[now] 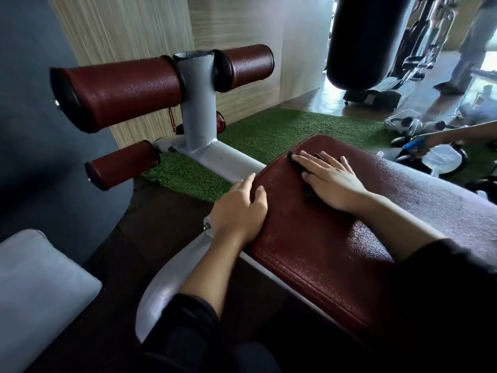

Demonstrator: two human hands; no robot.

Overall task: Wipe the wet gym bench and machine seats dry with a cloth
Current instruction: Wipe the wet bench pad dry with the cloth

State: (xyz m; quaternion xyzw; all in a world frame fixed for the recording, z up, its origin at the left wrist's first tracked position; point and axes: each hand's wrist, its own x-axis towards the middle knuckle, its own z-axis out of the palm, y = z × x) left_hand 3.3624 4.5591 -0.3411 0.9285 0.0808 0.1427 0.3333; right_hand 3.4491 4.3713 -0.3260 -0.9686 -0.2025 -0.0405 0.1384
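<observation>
A dark red padded gym bench (322, 238) runs from the lower middle to the right, its surface speckled with water drops. My right hand (333, 181) lies flat with straight fingers near the bench's far end, pressing a dark cloth (301, 164) against the pad; only the cloth's edges show beside and under the fingers. My left hand (239, 208) rests on the bench's left edge, fingers relaxed over the rim, holding nothing.
Red foam leg rollers (121, 95) on a grey post (197, 103) stand ahead at left. Green turf (269, 130) covers the floor beyond. A black punch bag (360, 41) hangs at the back right. Another person's hand (425, 142) reaches in at right. A grey cushion (35, 286) sits lower left.
</observation>
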